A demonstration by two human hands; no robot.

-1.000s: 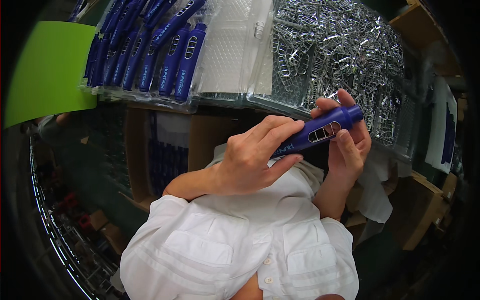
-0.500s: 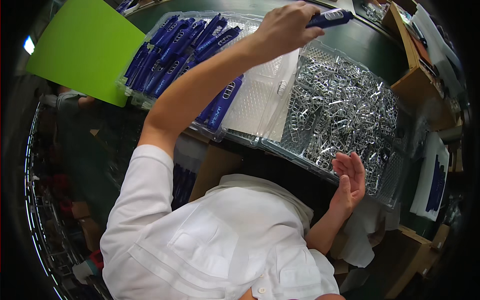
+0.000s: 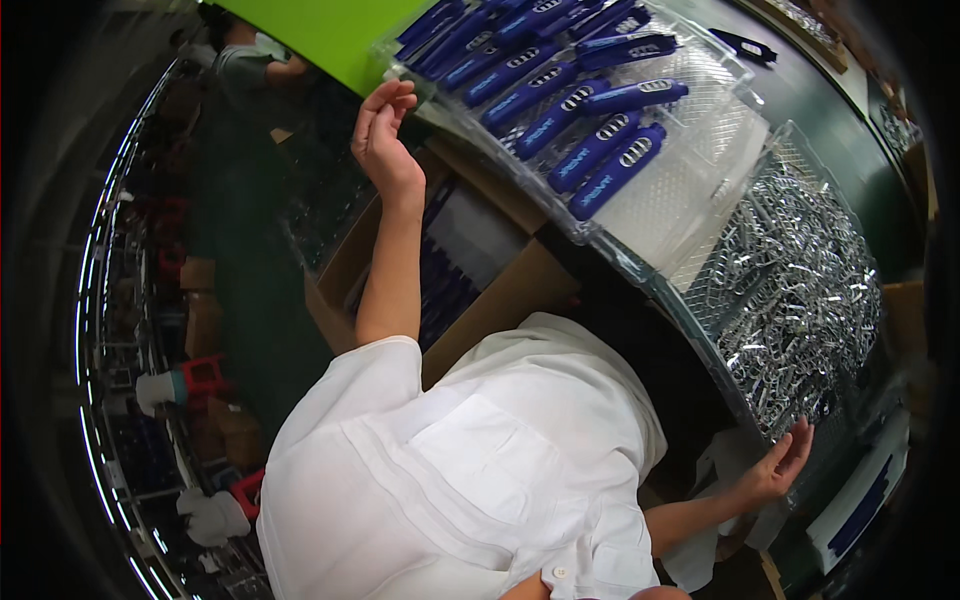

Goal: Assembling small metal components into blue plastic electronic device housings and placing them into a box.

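Left hand (image 3: 388,145) is raised at the left, just beside the near left corner of a clear tray (image 3: 700,150); its fingers are loosely curled and close together, with nothing visible in its grasp. Right hand (image 3: 783,470) is at the near right, by the near edge of a second tray (image 3: 708,298); its fingers are slightly bent, parted from the thumb, and hold nothing visible. Whether it touches that tray's edge cannot be told. Blue tubes (image 3: 620,172) lie in the clear tray, mostly slanted side by side, some across others; several show an oval window with silver bars. Metal clips (image 3: 800,300) are heaped in the second tray, to the right of the tubes. One dark tube (image 3: 745,46) lies on the table (image 3: 845,125), beyond the clear tray's far side. A green board (image 3: 330,35) is at the far left, next to the clear tray. Below the trays, a cardboard box (image 3: 510,290) holds more tubes (image 3: 440,280). A co-worker (image 3: 245,72) is at the far left, well apart; a red stool (image 3: 205,375) stands at the left.
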